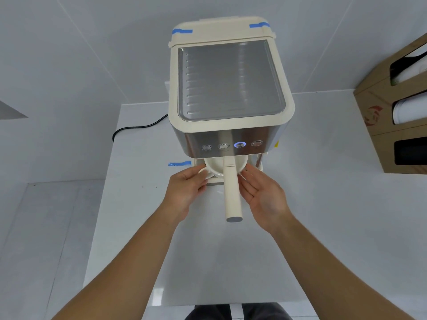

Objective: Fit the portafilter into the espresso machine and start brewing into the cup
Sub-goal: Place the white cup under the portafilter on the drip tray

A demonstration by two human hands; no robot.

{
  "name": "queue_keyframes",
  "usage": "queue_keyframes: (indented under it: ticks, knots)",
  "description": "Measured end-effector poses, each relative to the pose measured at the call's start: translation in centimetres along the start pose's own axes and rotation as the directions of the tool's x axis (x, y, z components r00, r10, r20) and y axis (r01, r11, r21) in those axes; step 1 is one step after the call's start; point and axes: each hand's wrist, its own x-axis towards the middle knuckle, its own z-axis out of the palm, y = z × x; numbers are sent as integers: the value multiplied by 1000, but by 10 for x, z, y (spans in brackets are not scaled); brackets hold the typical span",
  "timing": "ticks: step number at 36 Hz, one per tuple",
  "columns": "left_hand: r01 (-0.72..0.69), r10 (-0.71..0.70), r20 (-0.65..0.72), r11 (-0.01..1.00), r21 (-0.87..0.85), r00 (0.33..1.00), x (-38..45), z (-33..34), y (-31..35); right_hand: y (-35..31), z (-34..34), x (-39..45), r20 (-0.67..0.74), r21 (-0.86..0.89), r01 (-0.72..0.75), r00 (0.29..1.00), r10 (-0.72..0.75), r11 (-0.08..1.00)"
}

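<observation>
- Espresso machine: cream and steel, stood at the far middle of the white counter; one of four front buttons, the lit button, glowed blue.
- Portafilter: seated under the front panel, handle pointing straight toward the near edge; appeared locked in.
- Cup: cream, on the drip tray beneath the portafilter, its handle to the left.
- Left hand: fingers curled, pinching the cup's handle side.
- Right hand: fingers loosely spread, palm up, fingertips touching the cup's right rim.
- Step judged: centring the cup under the spouts; best nudged level and gently, both sides together, before pressing a button.
- Obstruction: the portafilter handle overhung the cup between the hands, hiding the spouts.
- Surroundings: black power cord far left; cardboard dispenser far right; blue tape left of the tray.
</observation>
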Motion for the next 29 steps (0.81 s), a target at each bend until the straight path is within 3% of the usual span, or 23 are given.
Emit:
queue_keyframes:
  ticks: [7, 29]
  knots:
    - [1, -5, -75, 998, -58, 997, 8, 6, 1, -4, 10, -1, 3, -4, -1, 1000, 1, 1000]
    - [17, -25, -57, 991, -132, 998, 4, 13, 16, -3, 14, 7, -48, 16, -13, 999, 13, 1000]
